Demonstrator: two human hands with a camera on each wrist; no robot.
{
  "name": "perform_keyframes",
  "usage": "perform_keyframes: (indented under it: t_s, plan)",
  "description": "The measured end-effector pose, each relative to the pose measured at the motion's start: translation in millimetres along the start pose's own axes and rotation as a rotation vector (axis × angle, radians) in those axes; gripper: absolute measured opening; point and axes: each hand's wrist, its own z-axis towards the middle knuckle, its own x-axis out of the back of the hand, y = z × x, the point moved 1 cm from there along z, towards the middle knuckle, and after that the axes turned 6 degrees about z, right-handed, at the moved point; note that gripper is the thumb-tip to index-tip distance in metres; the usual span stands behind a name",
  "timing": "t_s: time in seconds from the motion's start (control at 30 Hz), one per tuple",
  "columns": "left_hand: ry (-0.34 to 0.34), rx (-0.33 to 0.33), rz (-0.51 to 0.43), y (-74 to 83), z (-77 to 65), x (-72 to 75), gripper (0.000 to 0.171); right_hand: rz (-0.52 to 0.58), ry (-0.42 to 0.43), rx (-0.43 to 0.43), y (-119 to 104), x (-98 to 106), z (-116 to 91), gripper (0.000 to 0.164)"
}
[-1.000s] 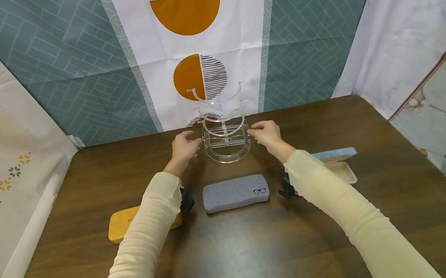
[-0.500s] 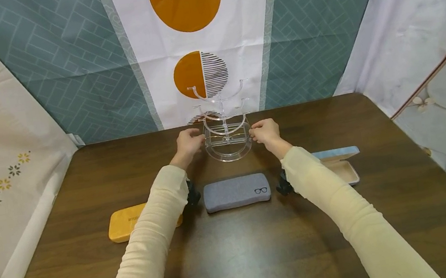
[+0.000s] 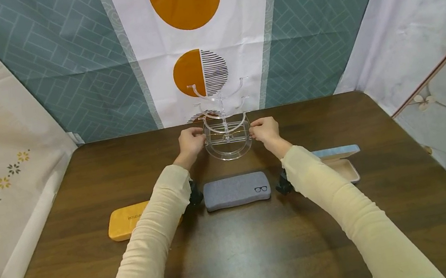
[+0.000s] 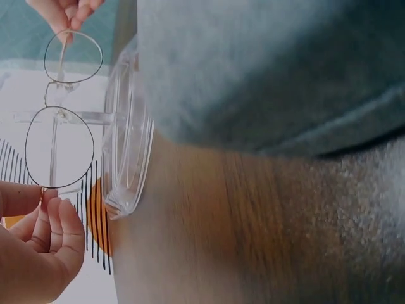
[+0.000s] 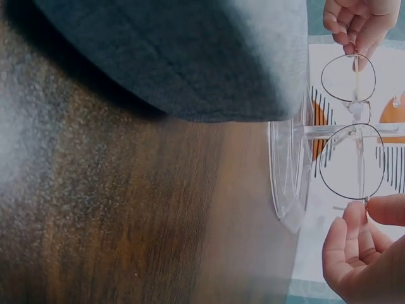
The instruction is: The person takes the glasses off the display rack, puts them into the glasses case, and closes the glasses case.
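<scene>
A pair of thin-rimmed round eyeglasses (image 4: 92,151) spans the space between my two hands at the clear tiered display stand (image 3: 230,156). With thumb and fingertips, my left hand (image 3: 190,144) pinches one end of the frame, near the hinge. My right hand (image 3: 266,131) pinches the opposite end the same way. The lenses face me, in front of the stand's upright post in the right wrist view, where the rims of the eyeglasses (image 5: 321,166) show dark and fine. The stand's upper tiers carry nothing.
A closed grey glasses case (image 3: 237,190) lies between my forearms and looms large in both wrist views. A yellow case (image 3: 125,222) is partly under my left sleeve in view. An open pale-blue case (image 3: 335,153) sits beyond my right sleeve. Patterned cloth (image 3: 87,72) hangs behind the table.
My left hand has moved slightly right, closer to the stand, and now pinches the eyeglasses' end. The right hand has barely shifted. The cases stay put; the head view has tilted slightly.
</scene>
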Motion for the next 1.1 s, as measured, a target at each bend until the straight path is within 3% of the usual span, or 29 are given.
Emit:
perform_keyframes:
  t_s: [0.43, 0.9, 1.1]
  plan:
    - [-0.013, -0.001, -0.106, 5.5, -5.2, 4.2, 0.030, 0.016, 0.033, 0.040, -7.9, 3.0, -8.4, 0.021]
    - [-0.048, 0.021, -0.235, 7.1, -19.3, 17.3, 0.027, 0.021, 0.007, 0.082, -13.2, 4.7, -20.6, 0.020]
    - [-0.050, 0.000, -0.226, 6.4, -25.3, 22.2, 0.027, 0.044, -0.020, 0.121, -14.9, 6.9, -29.0, 0.020]
